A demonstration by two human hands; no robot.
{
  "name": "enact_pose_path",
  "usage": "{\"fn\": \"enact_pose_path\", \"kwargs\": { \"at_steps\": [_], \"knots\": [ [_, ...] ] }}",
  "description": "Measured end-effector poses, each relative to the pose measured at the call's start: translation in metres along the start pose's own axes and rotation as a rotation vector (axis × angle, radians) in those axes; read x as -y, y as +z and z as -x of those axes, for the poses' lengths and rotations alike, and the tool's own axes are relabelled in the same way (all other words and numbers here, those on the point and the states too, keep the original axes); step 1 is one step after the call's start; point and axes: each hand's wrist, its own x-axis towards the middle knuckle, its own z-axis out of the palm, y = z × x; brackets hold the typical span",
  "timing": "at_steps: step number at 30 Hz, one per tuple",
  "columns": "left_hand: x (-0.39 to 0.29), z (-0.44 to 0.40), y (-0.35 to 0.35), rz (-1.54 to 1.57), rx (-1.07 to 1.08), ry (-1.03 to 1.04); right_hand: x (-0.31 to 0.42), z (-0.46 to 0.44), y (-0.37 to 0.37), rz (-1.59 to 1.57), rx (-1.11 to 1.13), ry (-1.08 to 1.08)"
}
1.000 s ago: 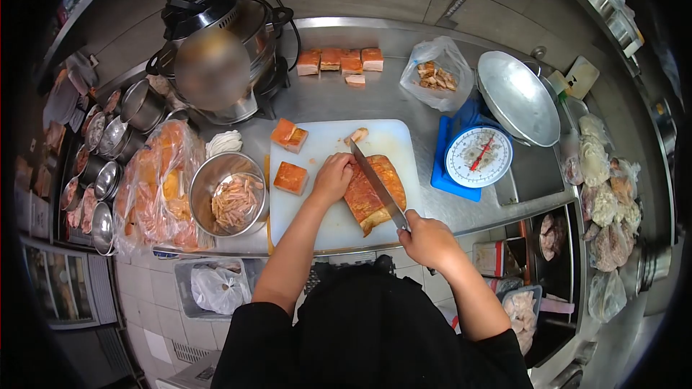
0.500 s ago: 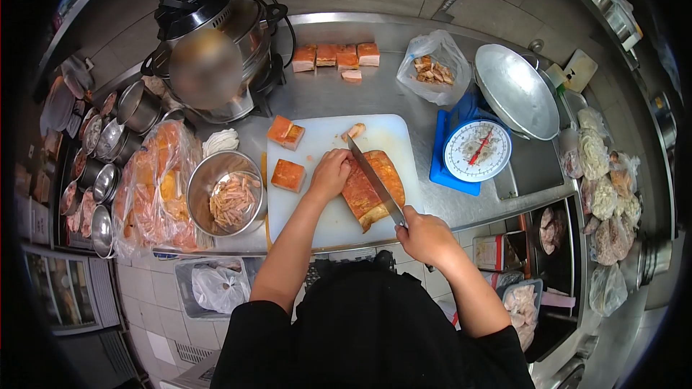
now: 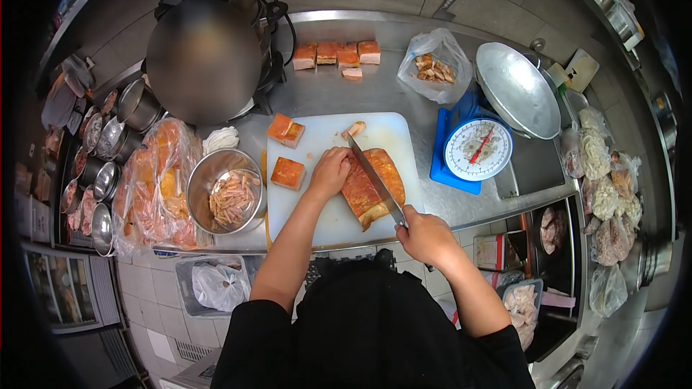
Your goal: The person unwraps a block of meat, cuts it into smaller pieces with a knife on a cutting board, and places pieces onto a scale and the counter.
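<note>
A slab of pork belly (image 3: pixel 366 193) with browned skin lies on the white cutting board (image 3: pixel 328 227). My right hand (image 3: pixel 428 236) is closed round the handle of a knife (image 3: pixel 378 181), whose long blade rests across the slab, slanting from lower right to upper left. At the slab's left edge, my left hand (image 3: pixel 332 172) grips the meat with bent fingers beside the blade; the fingertips are partly hidden. Just past the knife's tip sits a small trimmed piece (image 3: pixel 354 130). Two cut blocks of pork belly, one upper (image 3: pixel 286 130) and one lower (image 3: pixel 288 173), sit on the board's left side.
Left of the board stands a steel pot (image 3: pixel 199 205) with meat strips, beside a big plastic bag (image 3: pixel 155 194) of meat. A blue scale (image 3: pixel 455 166) with a metal pan (image 3: pixel 517 90) stands right. Behind are a row of pork blocks (image 3: pixel 326 53) and a bag of pieces (image 3: pixel 435 68).
Almost nothing differs. Both hands, the knife and the slab stay in the same place, with only a slight shift of the view.
</note>
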Motion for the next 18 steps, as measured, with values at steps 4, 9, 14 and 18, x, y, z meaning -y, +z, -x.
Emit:
{"fn": "enact_pose_path", "kwargs": {
  "at_steps": [4, 9, 14, 18],
  "knots": [
    [-0.001, 0.000, 0.000, 0.002, -0.014, 0.003, -0.001, -0.002, 0.003, -0.006, 0.017, 0.006],
    [-0.004, 0.003, 0.000, 0.006, -0.002, -0.037, -0.009, -0.009, 0.016, -0.025, -0.015, -0.030],
    [-0.050, 0.040, 0.009, -0.189, -0.197, -0.070, -0.006, -0.014, 0.010, -0.030, 0.036, 0.018],
    [-0.054, 0.061, 0.032, -0.181, -0.269, -0.078, 0.001, -0.013, -0.005, -0.039, 0.123, 0.089]
  ]
}}
